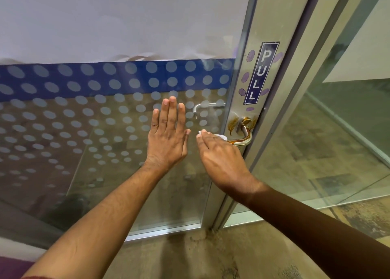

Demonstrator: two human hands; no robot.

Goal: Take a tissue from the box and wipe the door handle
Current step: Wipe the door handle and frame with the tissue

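left hand (166, 139) flat on glass door (105, 131), right hand (219, 156) on tissue (221, 137)

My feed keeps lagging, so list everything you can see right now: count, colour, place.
glass door: one, dotted frosting with a blue band, left.
door frame: one, silver, centre.
door handle: one, silver with brown smears, on the frame.
PULL sign: one, blue with white letters, above the handle.
tissue: one, white, under the right hand on the handle.
floor: brown, bottom.
left hand: flat against the glass.
right hand: over the tissue.
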